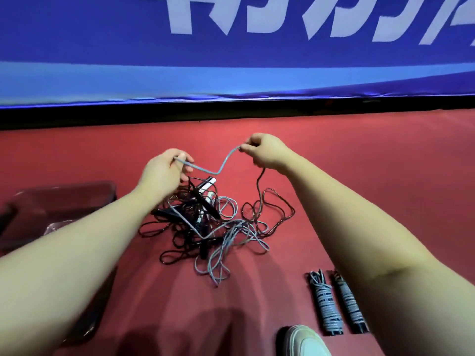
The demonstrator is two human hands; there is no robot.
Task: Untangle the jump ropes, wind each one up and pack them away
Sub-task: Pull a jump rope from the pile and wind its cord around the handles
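- The dark bin sits on the red floor to the left, beside the left forearm and apart from the heap. A sideways sweep of that arm could knock it.
- The tangled pile of grey and dark jump ropes lies on the floor under both hands, with handles buried in it. A hard upward pull would probably tighten the crossings instead of freeing them, or lift the whole heap.
- Two wound ropes lie side by side at lower right, just beside a shoe. A shifted foot or a dragged loop might loosen their wraps.
- The grey strand spans the hands above the pile. The left hand has its fingers curled round one end, and the right hand pinches the other. Its kink may snag as it is drawn through.
- A dark strand rises to the underside of the right hand. I cannot tell whether it is gripped. If it is, both ropes would travel together and knot again.
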